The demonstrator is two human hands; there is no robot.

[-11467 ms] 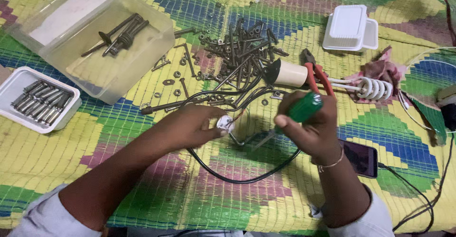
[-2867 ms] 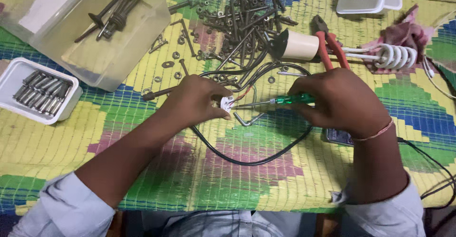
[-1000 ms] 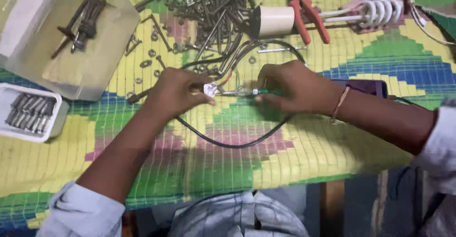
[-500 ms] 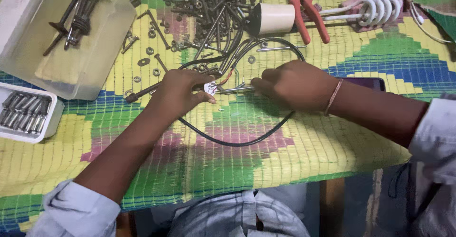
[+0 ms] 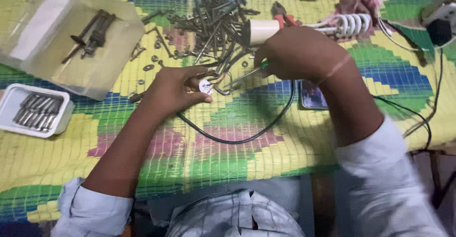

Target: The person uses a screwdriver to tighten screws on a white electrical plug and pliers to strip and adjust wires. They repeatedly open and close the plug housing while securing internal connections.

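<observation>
My left hand (image 5: 178, 89) pinches a small white round part (image 5: 205, 87) that sits at the end of a black cable (image 5: 237, 139), which loops across the cloth. My right hand (image 5: 298, 52) is closed around a green-handled screwdriver (image 5: 262, 65); only a bit of green handle and the metal shaft show. The shaft slants down-left, its tip close to the white part. Both hands rest over a yellow, green and blue patterned cloth (image 5: 199, 165).
A pile of dark screws and bolts (image 5: 213, 21) lies behind the hands. A clear plastic box (image 5: 71, 42) with dark tools stands far left, with a white tray of metal pieces (image 5: 35, 109) below it. Red pliers (image 5: 281, 13), a white coil (image 5: 349, 24) and a phone (image 5: 311, 96) lie at right.
The view has shifted, so the hands now sit higher and more to the right in the picture. My right hand has drawn back slightly, angling the screwdriver; the left hand still holds the white part.
</observation>
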